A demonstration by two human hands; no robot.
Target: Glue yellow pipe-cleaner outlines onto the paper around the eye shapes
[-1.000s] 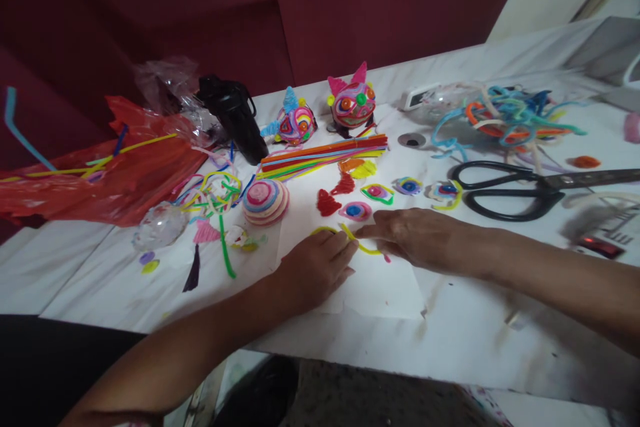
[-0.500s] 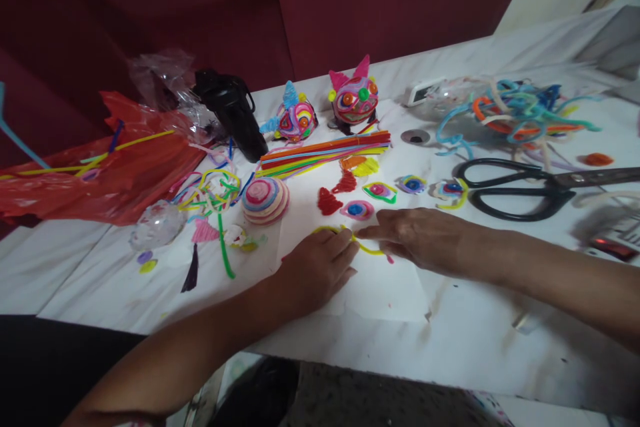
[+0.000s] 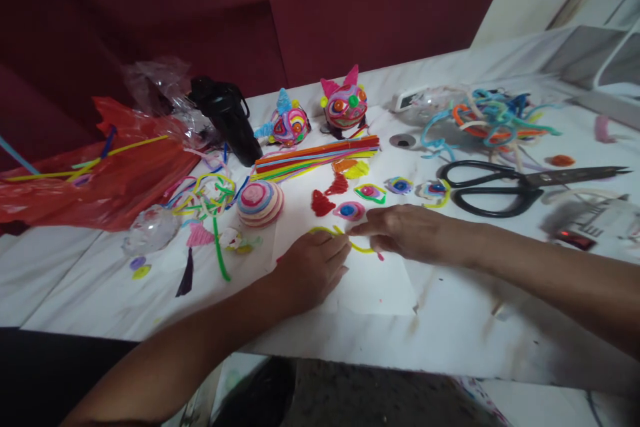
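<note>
On a sheet of white paper point(image 3: 373, 287) lies a curved yellow pipe cleaner point(image 3: 361, 249). My left hand point(image 3: 311, 270) rests on the paper with its fingers together, pressing over the left part of that pipe cleaner. From the right, my right hand point(image 3: 403, 230) has its fingertips closed at the pipe cleaner's middle, close to the left fingertips. A small pink tip point(image 3: 381, 256) shows by the right end. Just beyond my hands sit a pink and blue eye-shaped piece point(image 3: 349, 211) and two red fuzzy pieces point(image 3: 323, 203).
Black-handled scissors point(image 3: 500, 200) lie at right, near tangled pipe cleaners point(image 3: 500, 117). A pipe cleaner bundle point(image 3: 320, 157), striped dome point(image 3: 260, 203), black bottle point(image 3: 227, 120) and two decorated heads, one pink-eared point(image 3: 345, 107), stand beyond. A red plastic bag point(image 3: 145, 180) spreads at left.
The view has shifted slightly to the right, so things appear a little further left. Both hands stay at the yellow pipe cleaner in nearly the same pose.
</note>
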